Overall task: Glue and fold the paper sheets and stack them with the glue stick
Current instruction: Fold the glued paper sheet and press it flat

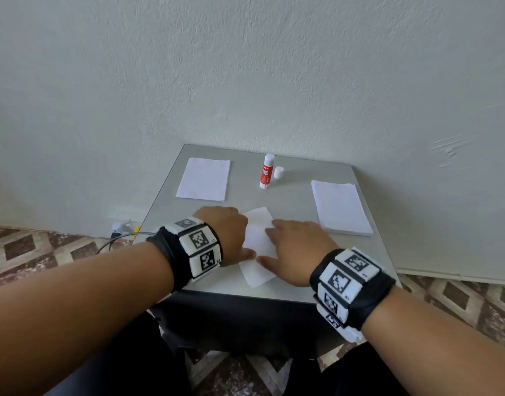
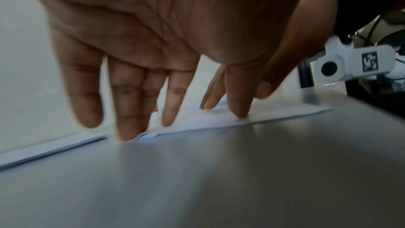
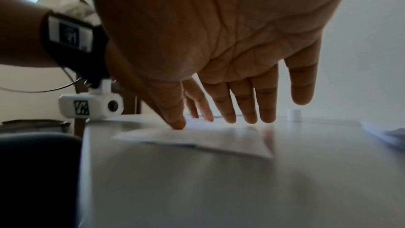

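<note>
1. Head view: near the front edge of the grey square table (image 1: 288, 195), left hand (image 1: 228, 238) and right hand (image 1: 297, 250) press a white folded paper sheet (image 1: 258, 241) with straight fingers, its long axis running near-to-far.
2. Two white paper stacks lie beyond: left stack (image 1: 204, 178), right stack (image 1: 341, 207).
3. Between them, farthest, one upright red-and-white glue stick (image 1: 267, 171) stands just beside its white cap (image 1: 278, 172).
</note>
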